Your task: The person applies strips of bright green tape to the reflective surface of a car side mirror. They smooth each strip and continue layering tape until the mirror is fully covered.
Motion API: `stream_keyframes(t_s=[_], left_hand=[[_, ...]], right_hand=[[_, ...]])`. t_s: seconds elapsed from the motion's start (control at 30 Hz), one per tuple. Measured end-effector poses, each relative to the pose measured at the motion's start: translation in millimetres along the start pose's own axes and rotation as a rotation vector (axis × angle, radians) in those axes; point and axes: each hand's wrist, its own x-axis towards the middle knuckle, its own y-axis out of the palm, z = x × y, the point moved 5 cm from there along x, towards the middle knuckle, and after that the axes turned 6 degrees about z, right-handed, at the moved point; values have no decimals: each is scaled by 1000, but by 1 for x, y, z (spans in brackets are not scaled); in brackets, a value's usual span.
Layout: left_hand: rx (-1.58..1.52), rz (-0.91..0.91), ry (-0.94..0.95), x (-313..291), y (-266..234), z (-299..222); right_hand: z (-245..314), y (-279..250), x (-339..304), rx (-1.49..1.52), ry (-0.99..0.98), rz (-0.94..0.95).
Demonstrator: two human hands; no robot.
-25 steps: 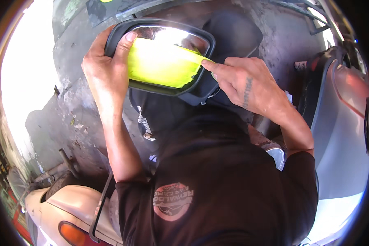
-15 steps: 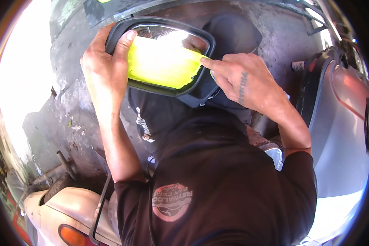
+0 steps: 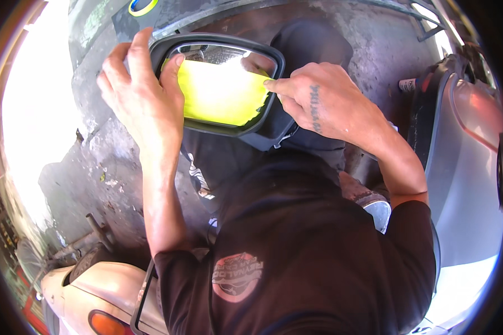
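A black car side mirror [image 3: 237, 132] rests over my lap, its glass facing up. Bright yellow tape [image 3: 223, 95] covers the lower and middle part of the glass, with a ragged edge at lower right. Bare glass [image 3: 229, 54] shows along the top, with reflections in it. At the mirror's left side is my left hand [image 3: 142, 89], fingers apart and off the rim, thumb touching the tape's upper left corner. On the right, my right hand [image 3: 324, 103] has its index fingertip at the tape's right end and the other fingers curled; its thumb is mostly hidden.
A tape roll [image 3: 143, 5] lies at the far edge on a dark sheet. To the right stands a silver-grey painted vehicle part [image 3: 458, 167], with a small container [image 3: 407, 85] beside it. A beige body panel with an orange lamp [image 3: 107, 322] is at lower left. The concrete floor [image 3: 72, 184] is stained.
My left fingers have come off the mirror's rim and spread, while the thumb stays on the tape. The mirror and my right hand have shifted slightly left. More of the tape roll shows.
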Motion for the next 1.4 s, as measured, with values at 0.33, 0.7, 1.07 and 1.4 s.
stream_keyframes(t_s=[0.33,0.7,1.07,1.4], left_hand=[[104,503,557,-57,25,-67],[128,541,566,-59,31,-63],[209,573,647,-54,30,-69],[247,550,686,-47,34,-72]], right_hand=[[5,-1,5,48,-39,-85],[-11,-14,-38,60,-44,-85],[-17,-2,-16,48,90,180],[-12,2,-16,101,119,190]])
